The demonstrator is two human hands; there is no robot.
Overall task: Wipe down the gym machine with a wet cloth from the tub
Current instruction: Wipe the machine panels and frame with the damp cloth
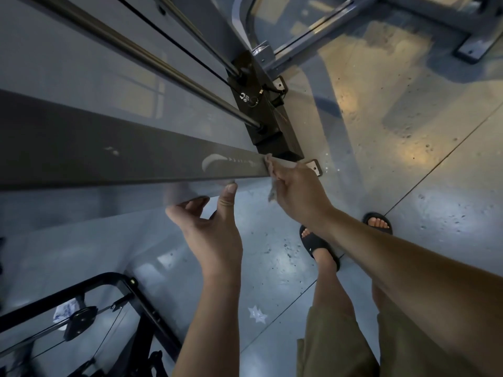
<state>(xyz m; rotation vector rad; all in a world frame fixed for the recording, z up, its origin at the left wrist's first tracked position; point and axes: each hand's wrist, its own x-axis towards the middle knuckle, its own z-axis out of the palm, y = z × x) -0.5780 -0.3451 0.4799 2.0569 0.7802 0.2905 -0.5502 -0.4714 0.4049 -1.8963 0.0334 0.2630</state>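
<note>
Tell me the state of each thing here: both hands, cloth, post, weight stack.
right hand: gripping the cloth.
cloth: bunched, pressed against the post.
left hand: thumb touching the post, fingers loosely curled.
post: upright, pale smear beside the cloth.
weight stack: resting at the bottom.

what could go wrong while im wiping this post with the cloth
The floor looks glossy and the sandals are open, so drips from the cloth could mean a slip. The right hand wipes close to the weight stack, where fingers might get pinched if it shifts.
</note>
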